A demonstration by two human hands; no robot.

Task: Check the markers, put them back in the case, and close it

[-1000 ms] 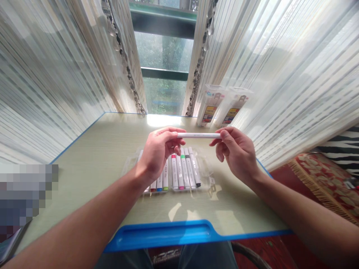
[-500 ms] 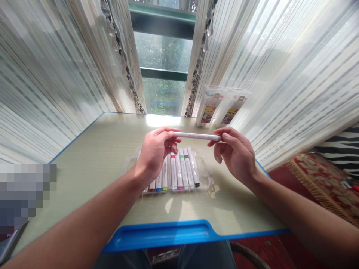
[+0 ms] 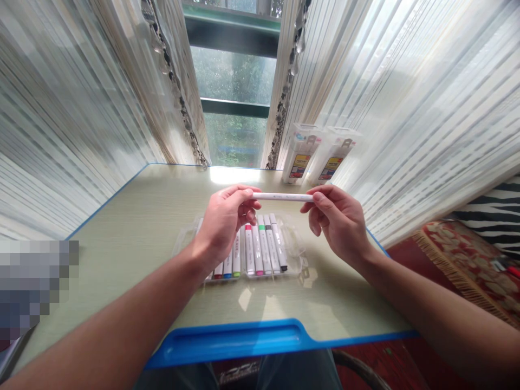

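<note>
A white marker pen (image 3: 282, 197) is held level above the table between both hands. My left hand (image 3: 227, 216) pinches its left end between thumb and fingers. At the other end, the thumb and fingers of my right hand (image 3: 337, 219) close on the marker and cover its tip. Below lies an open clear plastic case (image 3: 294, 246) with several white markers (image 3: 266, 246) in rows, with caps or ends in red, pink, blue, green, grey and black. My left hand and wrist hide part of the case.
Two upright clear marker boxes (image 3: 298, 157) with yellow labels stand at the back right. The pale table (image 3: 125, 216) has a blue rim and a blue pen tray (image 3: 235, 340) at the front. Striped curtains (image 3: 398, 97) hang around it. A blurred-out object is at the left.
My right hand has slid slightly left along the marker, so its grey right end is now covered by the fingers. My left hand keeps its grip.
</note>
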